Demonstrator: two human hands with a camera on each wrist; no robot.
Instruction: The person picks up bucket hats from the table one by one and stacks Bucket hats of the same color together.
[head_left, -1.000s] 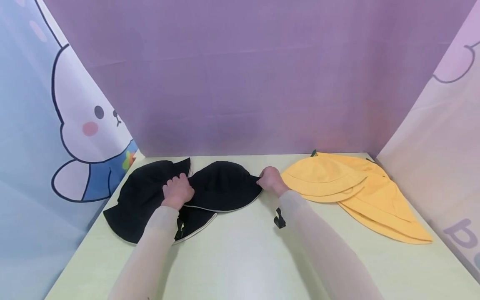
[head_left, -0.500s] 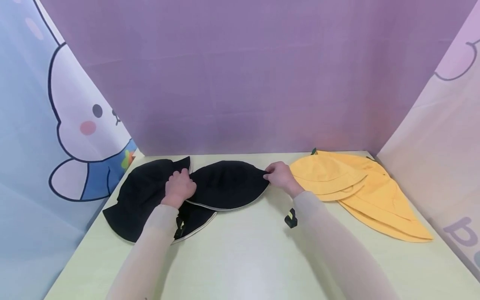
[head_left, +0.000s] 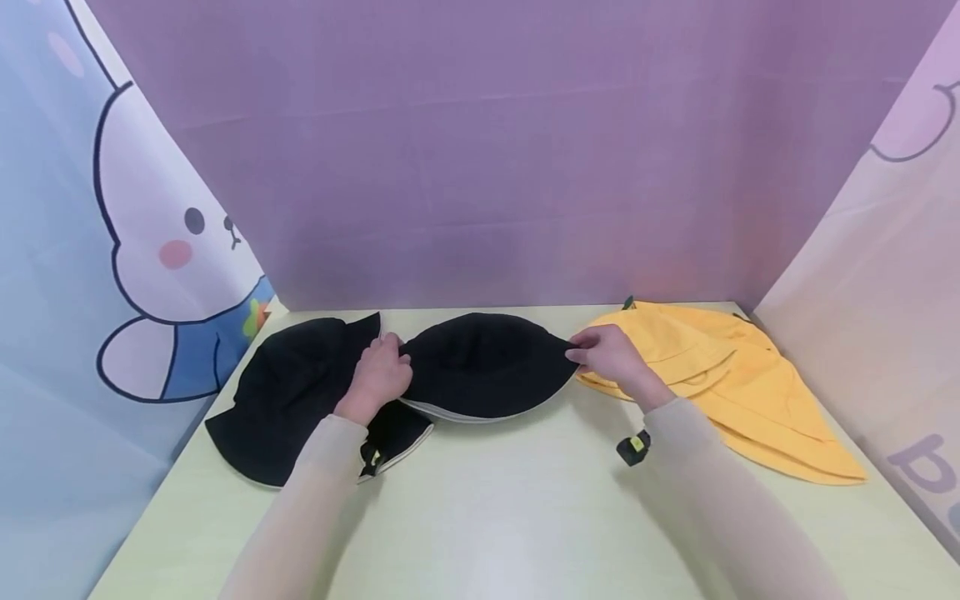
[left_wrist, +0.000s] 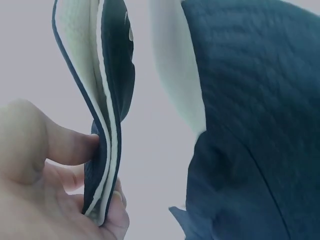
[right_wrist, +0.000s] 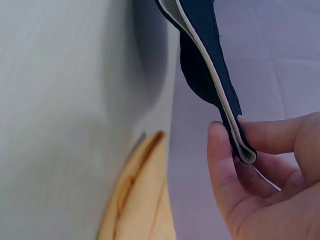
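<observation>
A black bucket hat with a pale lining is stretched between my two hands, folded flat with its crown toward the back. My left hand pinches one end of its brim; in the left wrist view the thumb and fingers close on the doubled brim. At the other end my right hand pinches the brim, and the right wrist view shows the folded brim tip between thumb and fingers. Left of it, more black hats lie on the table, partly hidden by my left arm.
Several yellow hats lie overlapped at the table's right side, partly behind my right hand and sleeve. The pale table meets a purple curtain at the back. Printed cloths hang along the left and right sides.
My hands have carried the black hat rightward, off the other black hats. It now shows its pale underside edge, and my right hand overlaps the yellow hats in the head view.
</observation>
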